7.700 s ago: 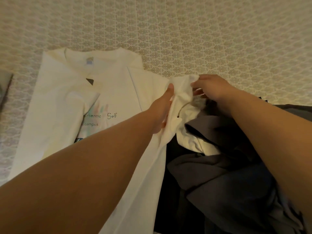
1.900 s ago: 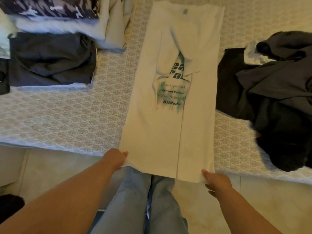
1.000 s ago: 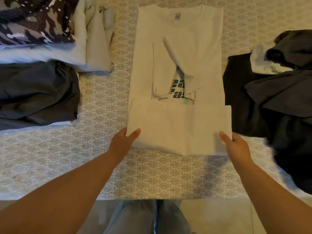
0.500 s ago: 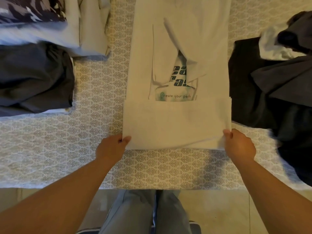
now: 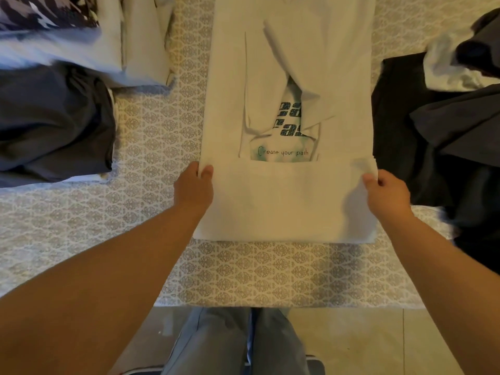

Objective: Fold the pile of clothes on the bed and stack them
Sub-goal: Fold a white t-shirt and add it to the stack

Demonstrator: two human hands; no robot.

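Note:
A white printed T-shirt (image 5: pixel 286 77) lies lengthwise on the patterned bedspread (image 5: pixel 151 136), sleeves folded in, its bottom part folded up over the print. My left hand (image 5: pixel 193 186) pinches the left corner of that folded-up flap. At the flap's right corner my right hand (image 5: pixel 387 192) pinches the cloth too. An unfolded pile of dark clothes (image 5: pixel 443 136) with a white piece (image 5: pixel 446 69) lies to the right. To the left sit a folded dark garment (image 5: pixel 51 123) and a stack of folded light clothes (image 5: pixel 113 41).
A camouflage-patterned item (image 5: pixel 43 12) tops the stack at the far left. The bed's front edge (image 5: pixel 270 304) runs across below my arms, with tiled floor (image 5: pixel 351 342) and my jeans-clad legs (image 5: pixel 232 345) beyond it.
Both hands moved from the near fold edge up to the flap's far corners and now pinch them. The view shifted slightly closer.

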